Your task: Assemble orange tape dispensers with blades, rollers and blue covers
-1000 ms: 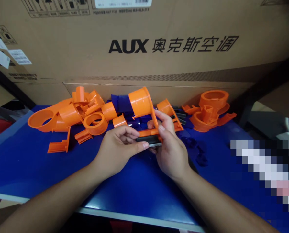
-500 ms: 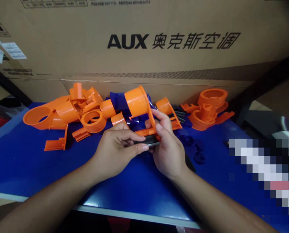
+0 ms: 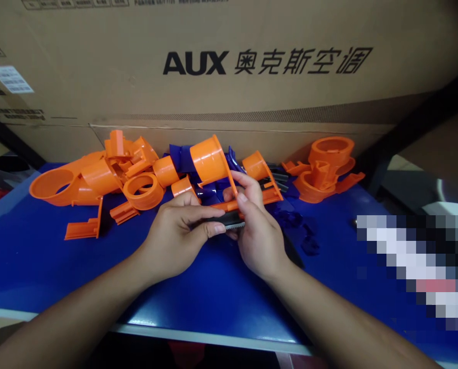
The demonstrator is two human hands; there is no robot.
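Observation:
My right hand (image 3: 261, 233) is closed around an orange plastic part (image 3: 209, 159) with a short round collar on an upright arm and a flat bar at its base. Between the thumb and fingers of my left hand (image 3: 173, 238) is a black toothed strip (image 3: 229, 219), its fine teeth facing down toward me. The strip lies along the underside of the orange bar, and its right end disappears behind my right fingers. Whether it is seated in the bar, I cannot tell. Both hands are held close together above the blue tabletop (image 3: 167, 307).
Orange tube parts (image 3: 98, 179) are heaped at the left, and more orange parts (image 3: 317, 177) are stacked at the back right. Dark blue pieces (image 3: 298, 220) and black strips (image 3: 278, 179) lie behind my hands. A large cardboard box (image 3: 98, 61) stands along the back.
The whole view has shifted slightly, so things appear a little farther left. Both hands keep the same hold on the orange part and the black strip.

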